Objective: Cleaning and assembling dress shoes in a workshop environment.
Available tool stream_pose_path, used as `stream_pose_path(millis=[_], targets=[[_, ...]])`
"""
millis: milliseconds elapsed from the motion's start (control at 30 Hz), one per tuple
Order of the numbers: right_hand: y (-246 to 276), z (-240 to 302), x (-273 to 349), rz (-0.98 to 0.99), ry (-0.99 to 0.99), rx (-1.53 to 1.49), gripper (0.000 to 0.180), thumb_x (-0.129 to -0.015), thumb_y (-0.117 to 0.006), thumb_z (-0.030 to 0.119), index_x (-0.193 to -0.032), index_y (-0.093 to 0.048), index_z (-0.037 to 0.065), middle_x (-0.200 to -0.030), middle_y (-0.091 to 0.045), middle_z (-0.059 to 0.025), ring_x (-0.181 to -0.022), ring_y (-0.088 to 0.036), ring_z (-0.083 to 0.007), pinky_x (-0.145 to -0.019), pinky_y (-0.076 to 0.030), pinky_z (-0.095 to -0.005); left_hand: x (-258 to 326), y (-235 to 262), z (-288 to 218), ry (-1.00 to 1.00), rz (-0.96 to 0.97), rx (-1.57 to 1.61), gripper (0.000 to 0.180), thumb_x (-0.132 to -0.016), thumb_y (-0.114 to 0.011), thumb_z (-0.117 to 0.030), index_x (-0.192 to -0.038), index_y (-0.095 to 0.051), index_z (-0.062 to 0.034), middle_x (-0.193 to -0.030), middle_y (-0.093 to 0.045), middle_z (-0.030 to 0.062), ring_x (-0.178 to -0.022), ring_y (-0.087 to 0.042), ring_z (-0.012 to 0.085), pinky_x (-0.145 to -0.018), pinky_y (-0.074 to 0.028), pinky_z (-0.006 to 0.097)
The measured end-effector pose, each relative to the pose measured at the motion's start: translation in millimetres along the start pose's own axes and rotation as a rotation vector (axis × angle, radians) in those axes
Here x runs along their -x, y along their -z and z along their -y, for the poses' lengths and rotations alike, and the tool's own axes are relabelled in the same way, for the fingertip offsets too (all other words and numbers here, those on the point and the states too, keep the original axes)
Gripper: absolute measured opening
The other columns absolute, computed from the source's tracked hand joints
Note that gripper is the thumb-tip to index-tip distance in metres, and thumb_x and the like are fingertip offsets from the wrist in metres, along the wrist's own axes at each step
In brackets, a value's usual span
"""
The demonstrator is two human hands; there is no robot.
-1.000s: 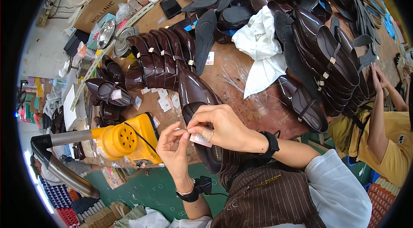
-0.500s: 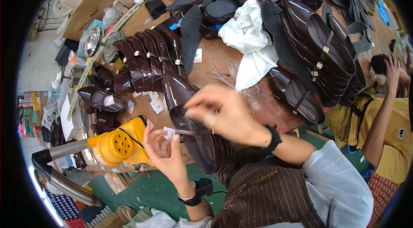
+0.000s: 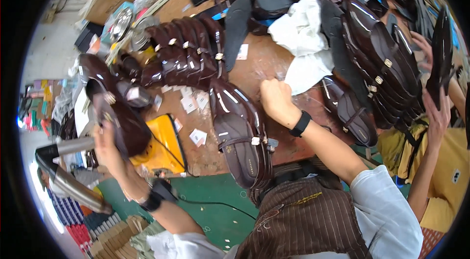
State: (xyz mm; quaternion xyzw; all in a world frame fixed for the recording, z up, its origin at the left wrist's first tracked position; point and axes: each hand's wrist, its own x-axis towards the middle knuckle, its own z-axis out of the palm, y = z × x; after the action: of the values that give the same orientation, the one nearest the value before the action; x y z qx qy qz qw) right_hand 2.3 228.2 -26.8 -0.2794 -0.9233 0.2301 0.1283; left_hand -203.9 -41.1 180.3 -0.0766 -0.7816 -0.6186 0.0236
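A glossy dark brown strap shoe (image 3: 117, 117) is held up at the left in my left hand (image 3: 108, 149), whose fingers are partly blurred. The shoe hangs over a yellow machine (image 3: 164, 149) and hides much of it. My right hand (image 3: 279, 97) is closed in a fist above thin clear strands on the table, beside a white cloth (image 3: 301, 31). What that fist holds, if anything, is hidden. Between my hands lies a pile of similar shoes (image 3: 240, 136) with small jewelled ornaments on their straps.
A row of brown shoes (image 3: 183, 56) stands behind the machine, with small paper tags (image 3: 198, 136) nearby. More stacked shoes (image 3: 379, 63) fill the right side. A co-worker's hand (image 3: 437, 112) holds another shoe (image 3: 440, 53). A metal pipe (image 3: 73, 188) juts in at the left.
My left hand has moved left and now holds up a shoe. My right hand has moved off the shoe pile toward the white cloth and closed. The co-worker now lifts a shoe.
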Motion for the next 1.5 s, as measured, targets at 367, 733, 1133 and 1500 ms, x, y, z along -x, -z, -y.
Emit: stream_pose_path(millis=[367, 733, 1133, 1500], targets=[[70.5, 6.0, 1.5, -0.114, -0.041, -0.492, 0.005, -0.094, -0.052, 0.002, -0.098, -0.05, 0.004, -0.085, -0.066, -0.0191, -0.066, -0.061, -0.0359, -0.062, -0.048, -0.0431, 115.2, -37.2, 154.8, -0.139, 0.33, -0.978, 0.036, -0.078, -0.077, -0.017, -0.108, -0.067, 0.0011, -0.091, -0.063, 0.0167, -0.076, -0.064, 0.031, -0.07, -0.051, 0.039], [133.4, 6.9, 23.8, -0.164, -0.171, -0.776, 0.017, -0.093, -0.056, -0.002, -0.109, -0.062, -0.001, -0.075, -0.062, -0.0011, -0.07, -0.054, -0.0028, -0.06, -0.039, -0.0173, 120.8, -25.0, 178.6, -0.107, 0.352, -0.654, 0.027, -0.079, -0.075, -0.008, -0.102, -0.07, 0.006, -0.094, -0.062, 0.0174, -0.07, -0.063, 0.0344, -0.066, -0.051, 0.038], [140.3, 66.6, 66.4, 0.197, -0.123, -1.161, 0.01, -0.087, -0.069, 0.003, -0.095, -0.071, -0.003, -0.084, -0.07, -0.0028, -0.075, -0.064, -0.0074, -0.069, -0.051, -0.0217, 145.8, -31.3, 100.5, 0.187, 0.033, 0.062, 0.009, -0.084, -0.065, 0.005, -0.093, -0.063, 0.0055, -0.09, -0.071, 0.0145, -0.084, -0.07, 0.0205, -0.076, -0.057, 0.031], [127.3, 118.9, 77.4, 0.212, 0.0, -1.039, 0.008, -0.083, -0.071, 0.002, -0.085, -0.066, -0.003, -0.075, -0.071, -0.0125, -0.068, -0.071, -0.0146, -0.06, -0.056, -0.0268, 200.9, -67.4, 11.0, 0.259, 0.236, 0.589, 0.026, -0.082, -0.067, 0.009, -0.104, -0.056, 0.0027, -0.098, -0.068, 0.0131, -0.089, -0.069, 0.0193, -0.082, -0.058, 0.034]])
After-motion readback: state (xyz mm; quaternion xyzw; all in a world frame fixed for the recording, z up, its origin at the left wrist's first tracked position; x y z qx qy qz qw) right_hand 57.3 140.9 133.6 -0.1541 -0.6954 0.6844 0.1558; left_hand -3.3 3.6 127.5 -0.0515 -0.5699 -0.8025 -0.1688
